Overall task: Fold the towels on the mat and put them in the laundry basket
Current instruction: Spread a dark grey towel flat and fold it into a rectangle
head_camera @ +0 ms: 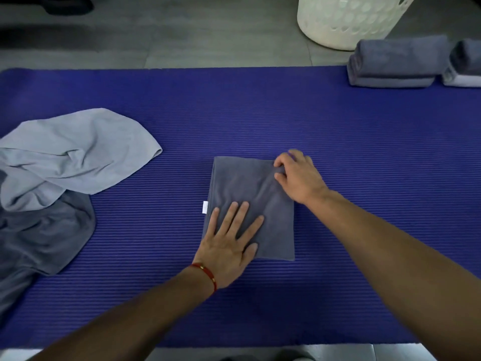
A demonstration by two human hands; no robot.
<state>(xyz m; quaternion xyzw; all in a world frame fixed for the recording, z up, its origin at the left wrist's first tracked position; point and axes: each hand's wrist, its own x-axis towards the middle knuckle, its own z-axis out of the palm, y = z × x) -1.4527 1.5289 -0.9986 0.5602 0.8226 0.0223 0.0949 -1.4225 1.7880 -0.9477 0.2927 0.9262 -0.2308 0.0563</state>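
Head view shows a dark grey towel [250,204], folded to a narrow rectangle, lying near the middle of the blue mat [338,139]. The left hand [229,246] lies flat on its near left part, fingers straight and spread, pressing it down. The right hand [296,175] has its fingers curled at the far right corner, pinching a ridge of cloth there. The risk, as I judge it, is that pulling this corner over while the cloth is bunched under the fingers sets a crease into the fold or drags the layers askew; if the pressing hand lifts too early, the whole stack may slide on the ribbed mat and open. A small white tag [205,207] sticks out at the towel's left edge and could end up on the outside. To the left, well apart, a light grey towel [75,155] lies crumpled over another dark towel [44,230], both unfolded. At the far right two folded stacks [395,63] sit at the mat's edge, just beside the white laundry basket [346,19], which stands on the floor beyond the mat. Nothing lies between the towel in hand and the basket, though the stacks crowd its near side.
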